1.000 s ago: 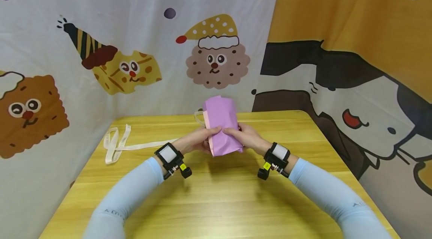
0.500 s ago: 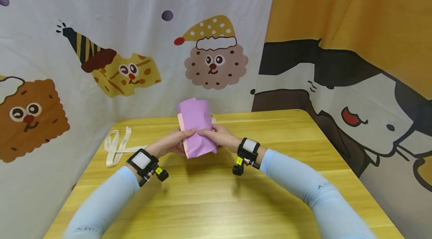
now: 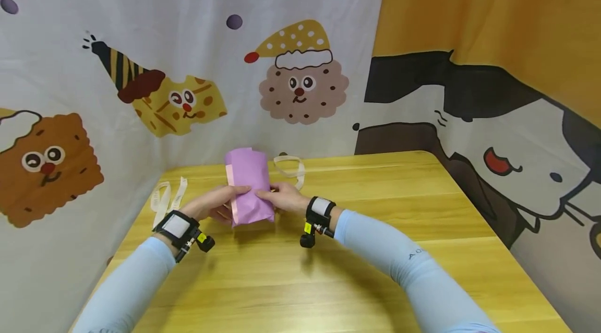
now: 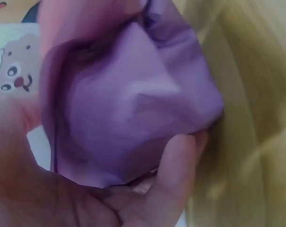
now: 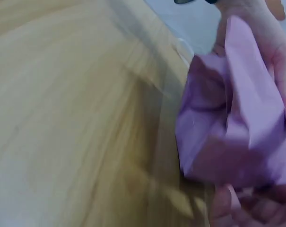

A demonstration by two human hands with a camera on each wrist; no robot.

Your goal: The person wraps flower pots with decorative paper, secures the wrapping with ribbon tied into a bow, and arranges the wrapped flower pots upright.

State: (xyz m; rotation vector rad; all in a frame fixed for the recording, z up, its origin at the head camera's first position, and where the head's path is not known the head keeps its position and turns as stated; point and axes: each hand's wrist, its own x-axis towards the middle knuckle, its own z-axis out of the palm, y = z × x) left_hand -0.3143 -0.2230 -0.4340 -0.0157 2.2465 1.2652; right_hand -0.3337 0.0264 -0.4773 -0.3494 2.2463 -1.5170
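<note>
A package wrapped in purple paper [image 3: 251,179], with a pale pink strip down its left edge, is held upright over the table. My left hand [image 3: 213,202] grips its left side, thumb across the front and fingers behind. From the right, my right hand [image 3: 287,198] holds it the same way, its thumb close to the left one. In the left wrist view, folded, creased purple paper [image 4: 124,104] shows at the package's end, with fingertips curled beneath. The right wrist view shows a folded paper flap [image 5: 249,80] standing up at that end.
A white printed ribbon [image 3: 161,200] lies looped on the table's left side, partly behind my left arm. Another ribbon loop [image 3: 300,174] shows right of the package. Behind the wooden table [image 3: 375,249] hangs a cartoon-printed curtain [image 3: 197,4].
Both hands have carried the purple package to the left and slightly down. The ribbon loop first seen left of the package now shows on its right.
</note>
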